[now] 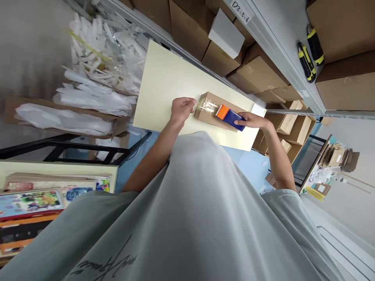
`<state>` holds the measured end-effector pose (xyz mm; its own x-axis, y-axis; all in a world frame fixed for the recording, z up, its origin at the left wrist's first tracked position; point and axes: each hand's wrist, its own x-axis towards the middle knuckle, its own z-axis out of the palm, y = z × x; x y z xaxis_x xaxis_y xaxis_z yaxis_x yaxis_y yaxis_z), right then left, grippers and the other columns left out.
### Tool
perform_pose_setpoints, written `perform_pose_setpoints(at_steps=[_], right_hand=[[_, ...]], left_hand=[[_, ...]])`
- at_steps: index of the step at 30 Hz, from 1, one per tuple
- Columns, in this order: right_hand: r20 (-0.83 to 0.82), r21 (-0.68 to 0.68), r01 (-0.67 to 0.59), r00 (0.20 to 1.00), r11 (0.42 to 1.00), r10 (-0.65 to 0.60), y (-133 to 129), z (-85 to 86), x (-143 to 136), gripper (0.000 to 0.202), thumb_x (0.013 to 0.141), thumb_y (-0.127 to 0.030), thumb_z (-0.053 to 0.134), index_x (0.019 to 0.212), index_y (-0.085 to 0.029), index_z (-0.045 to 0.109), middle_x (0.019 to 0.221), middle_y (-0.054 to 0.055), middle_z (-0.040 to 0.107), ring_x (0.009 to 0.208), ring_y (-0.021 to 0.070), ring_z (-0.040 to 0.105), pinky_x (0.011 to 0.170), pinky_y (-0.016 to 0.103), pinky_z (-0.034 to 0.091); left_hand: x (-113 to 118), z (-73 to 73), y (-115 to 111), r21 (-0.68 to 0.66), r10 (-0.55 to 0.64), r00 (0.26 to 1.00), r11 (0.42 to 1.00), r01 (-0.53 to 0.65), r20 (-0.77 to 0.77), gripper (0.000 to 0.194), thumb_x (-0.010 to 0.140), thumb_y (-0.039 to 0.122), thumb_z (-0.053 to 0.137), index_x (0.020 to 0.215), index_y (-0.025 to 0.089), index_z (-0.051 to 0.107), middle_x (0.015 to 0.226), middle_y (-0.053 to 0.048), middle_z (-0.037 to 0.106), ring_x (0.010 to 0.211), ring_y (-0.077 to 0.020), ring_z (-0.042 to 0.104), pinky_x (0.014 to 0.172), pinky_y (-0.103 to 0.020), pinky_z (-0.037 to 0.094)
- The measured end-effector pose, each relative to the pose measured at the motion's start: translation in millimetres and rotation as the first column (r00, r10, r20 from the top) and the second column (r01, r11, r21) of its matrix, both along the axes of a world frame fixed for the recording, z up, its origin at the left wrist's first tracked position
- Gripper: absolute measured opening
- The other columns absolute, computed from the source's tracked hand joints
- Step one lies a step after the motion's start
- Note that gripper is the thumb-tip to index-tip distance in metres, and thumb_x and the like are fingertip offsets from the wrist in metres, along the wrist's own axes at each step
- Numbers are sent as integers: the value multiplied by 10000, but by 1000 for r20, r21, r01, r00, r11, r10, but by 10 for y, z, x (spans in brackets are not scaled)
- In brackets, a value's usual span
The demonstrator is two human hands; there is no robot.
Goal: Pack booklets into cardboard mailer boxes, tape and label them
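A long brown cardboard box [209,118] lies on the cream tabletop [164,86]. Clear packing tape [208,104] shines across the box's left part. My left hand [182,110] is at the box's left end, its fingers pinched together at the loose end of the tape; the tape between the fingertips is hard to see. In my right hand [252,120] is a blue tape dispenser [233,119] with an orange head, held over the right half of the box. The dispenser's orange edge points left, towards the tape.
A metal shelf [281,50] with cardboard boxes [190,27] runs along the table's far side, two yellow-black utility knives [306,62] on it. Left are cartons of white packing material [96,117]. Coloured packages [32,205] lie on another table at lower left.
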<state>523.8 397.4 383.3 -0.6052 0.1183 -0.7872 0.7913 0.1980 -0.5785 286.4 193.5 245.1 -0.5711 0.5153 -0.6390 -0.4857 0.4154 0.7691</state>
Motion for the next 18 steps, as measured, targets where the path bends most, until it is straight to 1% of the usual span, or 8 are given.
perform_pose_setpoints(at_steps=[2, 5, 9, 11, 13, 15, 16, 18], right_hand=[[25, -29, -4, 1000, 1000, 5, 66, -70, -50, 675, 789, -855, 856, 956, -215, 724, 966, 62, 824, 835, 226, 706, 761, 358, 621], [45, -60, -18, 999, 998, 20, 102, -106, -79, 654, 804, -829, 849, 980, -209, 744, 964, 68, 828, 851, 228, 706, 778, 353, 612], [37, -39, -18, 999, 999, 20, 98, -129, -67, 647, 811, -806, 842, 1030, -201, 772, 982, 61, 833, 850, 223, 699, 775, 350, 600], [17, -32, 2, 1000, 999, -1, 92, -156, -51, 642, 799, -800, 852, 1019, -202, 780, 986, 59, 834, 857, 226, 696, 777, 358, 605], [-4, -35, 15, 1000, 999, -15, 91, -191, -31, 613, 801, -783, 858, 1004, -210, 786, 982, 51, 835, 868, 231, 694, 788, 367, 610], [-21, -33, 20, 1000, 999, -20, 96, -224, -4, 581, 804, -761, 869, 987, -215, 787, 961, 40, 831, 863, 231, 685, 796, 370, 606], [-30, -31, 18, 999, 999, -19, 101, -240, 12, 569, 808, -750, 873, 982, -214, 788, 951, 38, 826, 860, 230, 680, 796, 369, 600], [-51, -27, 11, 999, 1000, -12, 114, -276, 47, 553, 819, -733, 876, 967, -207, 790, 925, 42, 815, 856, 234, 675, 790, 367, 587]], left_hand=[[17, -103, 16, -24, 21, 1000, 1000, -20, 14, 80, 819, 164, 842, 831, 166, 763, 807, -39, 759, 697, -136, 654, 624, -239, 583], [43, -265, 48, -44, 30, 996, 999, -26, 86, 84, 789, 153, 846, 814, 172, 769, 733, -19, 714, 633, -117, 587, 602, -234, 541], [81, -439, 152, -101, -21, 962, 994, 50, 272, 158, 732, 142, 881, 772, 163, 730, 674, -15, 652, 604, -119, 544, 662, -300, 545], [91, -472, 184, -118, -54, 955, 989, 91, 290, 198, 726, 155, 895, 818, 174, 721, 710, -26, 666, 647, -150, 585, 708, -338, 560], [91, -453, 173, -138, -55, 985, 987, 77, 161, 277, 716, 167, 913, 920, 203, 728, 772, -23, 681, 722, -189, 638, 756, -358, 567], [91, -382, 129, -140, -55, 997, 989, 46, -59, 313, 734, 194, 922, 982, 231, 735, 835, -21, 698, 808, -216, 680, 814, -354, 566], [97, -332, 103, -130, -76, 985, 990, 56, -153, 280, 762, 222, 919, 980, 235, 744, 863, -25, 714, 844, -221, 695, 841, -346, 563], [127, -220, 64, -113, -156, 954, 985, 131, -256, 185, 824, 279, 903, 935, 224, 766, 901, -36, 754, 878, -222, 716, 869, -327, 553]])
